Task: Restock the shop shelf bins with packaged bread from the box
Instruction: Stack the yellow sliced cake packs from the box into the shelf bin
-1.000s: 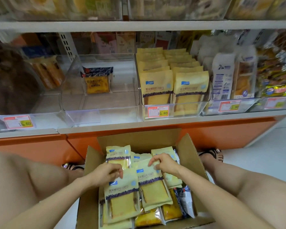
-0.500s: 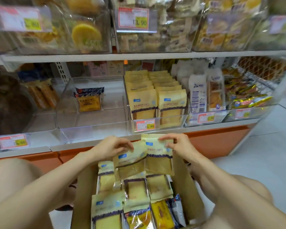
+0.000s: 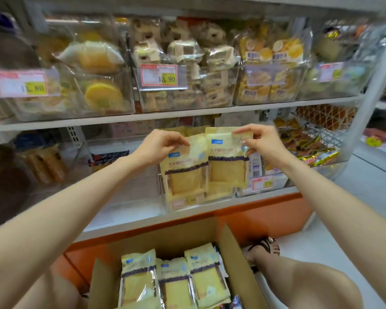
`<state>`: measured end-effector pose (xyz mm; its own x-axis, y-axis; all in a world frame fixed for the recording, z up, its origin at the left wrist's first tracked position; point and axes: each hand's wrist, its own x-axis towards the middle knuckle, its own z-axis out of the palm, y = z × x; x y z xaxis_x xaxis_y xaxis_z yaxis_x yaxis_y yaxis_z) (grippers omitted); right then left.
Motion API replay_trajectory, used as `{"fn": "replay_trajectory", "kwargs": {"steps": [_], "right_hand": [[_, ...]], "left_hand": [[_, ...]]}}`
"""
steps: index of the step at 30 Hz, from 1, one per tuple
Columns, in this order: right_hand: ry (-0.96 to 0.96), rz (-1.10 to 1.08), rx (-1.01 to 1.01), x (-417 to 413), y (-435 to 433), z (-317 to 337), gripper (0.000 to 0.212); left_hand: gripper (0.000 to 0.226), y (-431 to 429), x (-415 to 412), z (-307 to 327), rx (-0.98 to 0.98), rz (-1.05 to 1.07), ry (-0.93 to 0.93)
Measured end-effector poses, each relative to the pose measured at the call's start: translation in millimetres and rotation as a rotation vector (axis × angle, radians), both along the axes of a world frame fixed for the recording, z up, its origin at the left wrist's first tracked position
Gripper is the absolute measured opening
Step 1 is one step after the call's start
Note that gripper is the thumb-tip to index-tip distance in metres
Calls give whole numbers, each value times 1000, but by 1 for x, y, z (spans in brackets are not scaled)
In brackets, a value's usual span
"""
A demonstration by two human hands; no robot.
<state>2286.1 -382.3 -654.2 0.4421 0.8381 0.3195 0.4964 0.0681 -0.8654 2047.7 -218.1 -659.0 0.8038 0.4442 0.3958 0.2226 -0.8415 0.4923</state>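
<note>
**Two bread packets held upright at the shelf bin**

Head view: the left hand (image 3: 163, 144) pinches the top edge of a pale yellow plastic bread packet with a purple band (image 3: 185, 175), thumb and fingers closed on the film. The right hand (image 3: 263, 141) pinches the top right corner of a second packet of the same kind (image 3: 228, 161) in the same way. Both packets hang upright, side by side and a little overlapping, with the labels toward the person. This is probably so that they go down standing. They are at the clear plastic bin (image 3: 201, 202) on the front edge of the lower white shelf (image 3: 132, 223). Their lower ends seem to be behind its front wall, but I cannot tell this surely. Holding by the top seam, I think, keeps the soft bread from being squeezed. Below, the open brown cardboard box (image 3: 239, 268) stands just before the shelf, near enough for a short reach, with more such packets (image 3: 176, 282) standing in it.
</note>
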Motion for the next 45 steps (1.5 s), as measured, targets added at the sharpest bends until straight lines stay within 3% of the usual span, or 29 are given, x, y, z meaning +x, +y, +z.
{"fn": "replay_trajectory", "kwargs": {"steps": [6,16,23,28,34,37,39,41,45], "right_hand": [[39,36,51,13,26,13,34],[26,88,-126,26,48,-36,41],[24,94,-196,27,55,-42,41],[-188,22,-330,27,54,-58,48],[-428,-65,-356,16,41,-63,35],[-656,-191,-179,13,34,-72,41],[-660,-222,-83,9,34,-77,56],[-620,-212,-126,6,38,-80,66],[-481,-130,-314,12,46,-83,61]], "left_hand": [[25,20,13,19,90,66,-52],[22,26,21,-33,101,88,220],[29,27,16,-51,49,106,285],[35,24,20,-62,71,71,368],[40,16,26,-76,33,71,403],[65,10,23,-74,47,130,298],[78,7,23,-73,34,213,258],[77,7,26,-72,64,268,351],[66,9,33,-72,99,265,434]]}}
